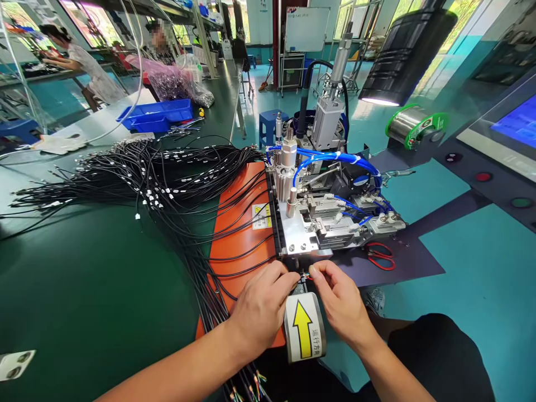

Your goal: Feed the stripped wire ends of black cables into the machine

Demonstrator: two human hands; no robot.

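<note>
My left hand [262, 304] is closed in a pinch at the front edge of the machine [330, 218], its fingertips at a small cluster of thin coloured wires [305, 276]. Facing it, my right hand [343, 304] pinches the wires from the other side, thumb against forefinger. The exact piece under the left fingertips is partly hidden. Just below the fingertips sits a curved guide with a yellow arrow label [305, 328]. Black cables [243, 257] run across the orange plate [238, 212] to the machine's left side.
A large bundle of black cables [142, 173] with white tips covers the green bench. Behind it lie blue trays [157, 114]. Red-handled scissors [381, 257], a solder wire spool [412, 125], a black lamp [406, 56] and a control panel [494, 178] are on the right. Two people sit at the back left.
</note>
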